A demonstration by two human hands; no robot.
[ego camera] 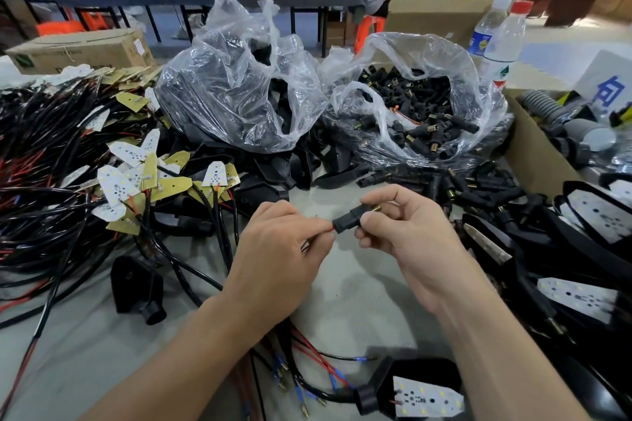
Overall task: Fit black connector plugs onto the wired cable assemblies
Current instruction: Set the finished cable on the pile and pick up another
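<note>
A cluttered grey table (359, 294) seen from above, over a person's two bare forearms. On the left lies a deep heap of black and red cables (51, 188) tipped with small white and gold LED boards (119, 181), spilling close to the left hand. Behind the hands stand two clear plastic bags: the left bag (239, 85) holds dark housings, and the right bag (420, 106) is open and full of small black plugs with brass ends. More loose plugs (478, 188) lie in front of it. A cardboard box (533, 154) edges the right side, with two water bottles (496, 37) behind. Black lamp housings crowd the right, and one lone housing (136, 287) lies to the left of the forearms. Near the bottom edge sit a fitted lamp unit (420, 390) and wires with blue sleeves (307, 376). The only bare room is a patch of table directly beneath and between the hands. At centre, above that patch, the left hand (280, 249) has curled fingers pinching a red wire (330, 230) right at the left end of a black connector plug (349, 222). The right hand (407, 236) grips that plug between thumb and bent fingers, its brass tip showing.
</note>
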